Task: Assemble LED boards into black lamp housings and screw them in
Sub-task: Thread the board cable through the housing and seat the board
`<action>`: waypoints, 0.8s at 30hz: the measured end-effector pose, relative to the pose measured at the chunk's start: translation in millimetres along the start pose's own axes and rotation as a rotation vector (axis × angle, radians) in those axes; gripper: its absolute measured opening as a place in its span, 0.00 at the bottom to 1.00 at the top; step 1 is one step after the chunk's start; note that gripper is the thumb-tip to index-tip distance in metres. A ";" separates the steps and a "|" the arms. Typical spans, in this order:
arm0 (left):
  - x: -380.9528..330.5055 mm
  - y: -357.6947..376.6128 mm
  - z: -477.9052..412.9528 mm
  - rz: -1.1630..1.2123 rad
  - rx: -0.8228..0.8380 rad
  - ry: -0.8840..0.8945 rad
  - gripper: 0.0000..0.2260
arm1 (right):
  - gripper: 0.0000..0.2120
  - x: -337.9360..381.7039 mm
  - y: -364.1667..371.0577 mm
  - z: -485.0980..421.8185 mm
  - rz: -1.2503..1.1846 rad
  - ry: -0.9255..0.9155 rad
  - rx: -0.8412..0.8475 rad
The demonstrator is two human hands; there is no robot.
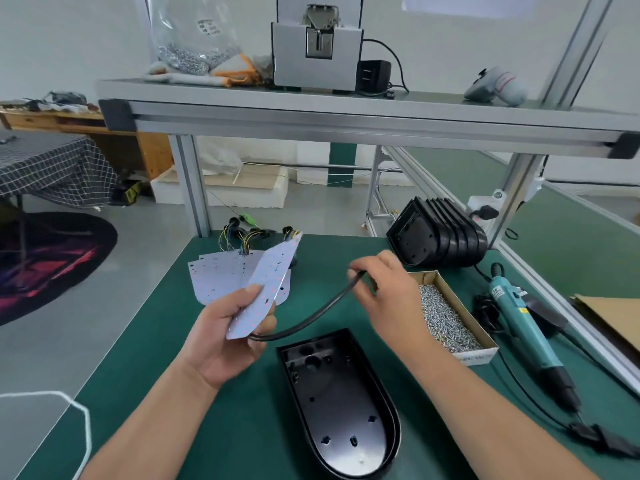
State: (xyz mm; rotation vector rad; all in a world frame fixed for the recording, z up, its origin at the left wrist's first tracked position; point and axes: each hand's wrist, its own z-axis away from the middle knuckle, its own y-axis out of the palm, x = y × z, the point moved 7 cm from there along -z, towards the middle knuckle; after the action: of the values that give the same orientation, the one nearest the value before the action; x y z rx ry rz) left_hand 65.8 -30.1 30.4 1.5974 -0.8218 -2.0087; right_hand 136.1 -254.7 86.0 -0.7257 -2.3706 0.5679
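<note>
My left hand (pixel 230 336) holds a white LED board (pixel 268 284) tilted up above the green table, thumb on its face. A black cable (pixel 313 315) runs from the board's lower end up to my right hand (pixel 384 292), which pinches the cable's free end. An empty black lamp housing (pixel 341 403) lies open side up on the table just below both hands. More white LED boards (pixel 216 277) with yellow and black wires lie flat behind the held board.
A stack of black housings (pixel 440 233) stands at the back right. A cardboard box of screws (pixel 446 317) sits right of my right hand. A teal electric screwdriver (pixel 523 327) with its cord lies further right. An aluminium shelf (pixel 346 112) spans overhead.
</note>
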 end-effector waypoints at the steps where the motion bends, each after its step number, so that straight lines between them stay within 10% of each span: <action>1: 0.3 0.8 1.5 -0.028 0.003 -0.015 0.09 | 0.07 -10.6 -0.8 1.8 0.000 0.066 0.023; 9: 1.0 -16.0 -0.5 -0.197 -0.055 -0.064 0.14 | 0.18 -59.7 -16.1 10.5 0.131 0.403 0.177; 16: 11.2 -28.1 -5.6 -0.373 -0.147 -0.129 0.13 | 0.10 2.0 -51.9 24.7 -0.371 0.302 -0.015; 24: 17.7 -20.6 -1.6 -0.490 -0.088 -0.180 0.20 | 0.10 16.1 -42.6 64.3 -0.740 0.486 0.181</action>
State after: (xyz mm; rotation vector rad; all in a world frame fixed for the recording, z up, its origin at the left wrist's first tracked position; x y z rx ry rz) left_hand 63.7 -27.2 3.4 1.7053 -0.4149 -2.5169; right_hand 68.6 -291.3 68.3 0.1139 -1.9002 0.2351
